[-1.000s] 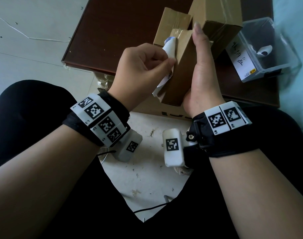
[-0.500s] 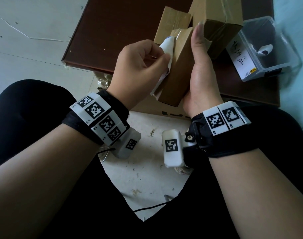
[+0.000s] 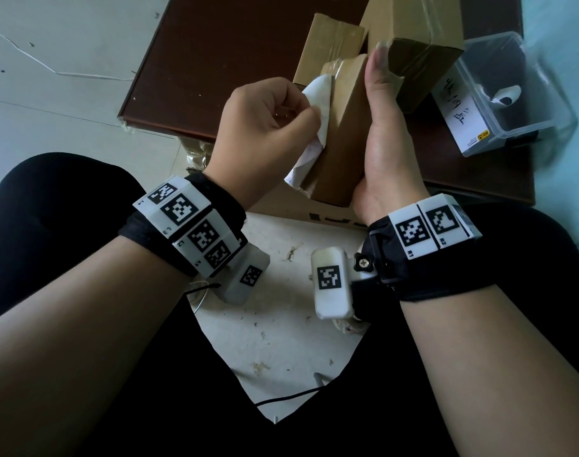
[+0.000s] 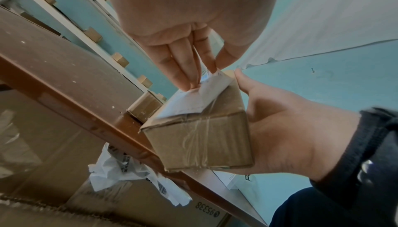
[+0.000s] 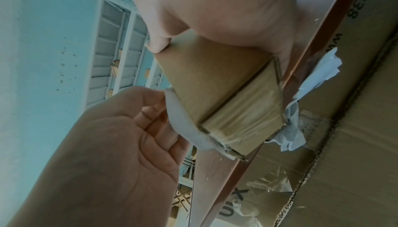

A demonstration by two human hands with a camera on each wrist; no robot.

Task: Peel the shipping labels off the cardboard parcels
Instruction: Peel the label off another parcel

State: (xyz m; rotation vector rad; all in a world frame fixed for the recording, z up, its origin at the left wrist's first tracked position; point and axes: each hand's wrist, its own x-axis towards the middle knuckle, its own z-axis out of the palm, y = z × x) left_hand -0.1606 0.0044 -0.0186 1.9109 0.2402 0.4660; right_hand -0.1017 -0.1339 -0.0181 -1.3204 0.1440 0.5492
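Note:
A small brown cardboard parcel [image 3: 339, 136] [image 4: 200, 138] [image 5: 217, 84] is held upright above my lap, gripped by my right hand [image 3: 378, 133] [image 4: 277, 128] with the thumb along its right face. A white shipping label [image 3: 317, 103] [image 4: 202, 94] [image 5: 183, 120] curls away from the parcel's left face, its lower part still stuck. My left hand [image 3: 268, 120] [image 4: 193, 67] [image 5: 137, 128] pinches the label's loose upper edge between thumb and fingers.
Two more cardboard parcels [image 3: 327, 44] [image 3: 413, 37] stand on a dark brown low table [image 3: 232, 61]. A clear plastic bin [image 3: 512, 94] with a white label sits at the right. A large carton [image 5: 344, 128] with crumpled peeled labels [image 4: 133, 176] lies under the table. My knees flank the floor.
My left hand has pulled the label's top edge further up and to the left, baring more of the parcel's face. The right hand still holds the parcel, tilted slightly.

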